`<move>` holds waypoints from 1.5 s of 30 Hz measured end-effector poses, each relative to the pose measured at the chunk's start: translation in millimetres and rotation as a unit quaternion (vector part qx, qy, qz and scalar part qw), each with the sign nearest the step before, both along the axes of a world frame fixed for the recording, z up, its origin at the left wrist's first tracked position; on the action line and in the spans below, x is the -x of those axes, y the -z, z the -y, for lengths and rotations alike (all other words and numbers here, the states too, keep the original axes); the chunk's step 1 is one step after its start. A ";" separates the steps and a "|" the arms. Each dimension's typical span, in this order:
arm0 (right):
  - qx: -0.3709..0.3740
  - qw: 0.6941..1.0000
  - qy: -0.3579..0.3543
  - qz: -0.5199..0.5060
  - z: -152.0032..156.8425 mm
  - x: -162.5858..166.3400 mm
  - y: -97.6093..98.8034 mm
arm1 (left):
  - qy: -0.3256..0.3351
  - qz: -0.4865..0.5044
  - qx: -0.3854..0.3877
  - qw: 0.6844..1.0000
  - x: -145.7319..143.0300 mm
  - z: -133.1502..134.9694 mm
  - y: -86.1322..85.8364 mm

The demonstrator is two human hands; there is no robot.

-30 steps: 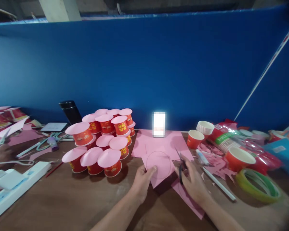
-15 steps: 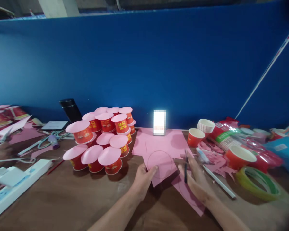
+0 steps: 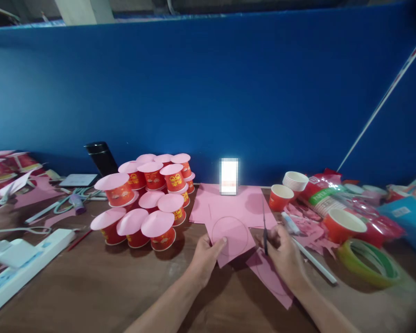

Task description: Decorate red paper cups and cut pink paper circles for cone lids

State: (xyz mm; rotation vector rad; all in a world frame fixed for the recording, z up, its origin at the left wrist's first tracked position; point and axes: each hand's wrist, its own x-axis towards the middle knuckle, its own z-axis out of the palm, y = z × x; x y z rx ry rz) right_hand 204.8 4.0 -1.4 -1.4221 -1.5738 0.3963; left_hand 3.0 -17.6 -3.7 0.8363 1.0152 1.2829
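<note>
My left hand (image 3: 207, 260) is closed on a square of pink paper (image 3: 231, 239) with a circle drawn on it, the thumb lying on top near the circle's edge. To the right, my right hand (image 3: 284, 253) grips a pair of scissors (image 3: 265, 231) by dark handles, blades pointing away from me and apart from the held paper. Beneath that hand lies a second pink piece (image 3: 270, 277), also marked with a curved line and partly covered. Behind both hands is a stack of pink sheets (image 3: 208, 203).
Stacked red paper cups with pink discs (image 3: 157, 224) stand left. A lit phone (image 3: 229, 176) leans at the back. On the right are red cups (image 3: 345, 225), pink scraps (image 3: 315, 233), a white stick (image 3: 315, 261) and a tape roll (image 3: 369, 263). A power strip (image 3: 31, 268) and another person's hand (image 3: 2, 217) are far left.
My right hand has turned and closed around the scissors' handles, its fingers now curled where they were stretched out. The left hand and its paper have barely moved.
</note>
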 end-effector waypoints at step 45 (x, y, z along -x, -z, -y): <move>0.091 0.989 -0.112 -0.024 8.3 11.7 1.2 | 0.009 -0.002 -0.003 1.000 1.2 -0.9 -2.1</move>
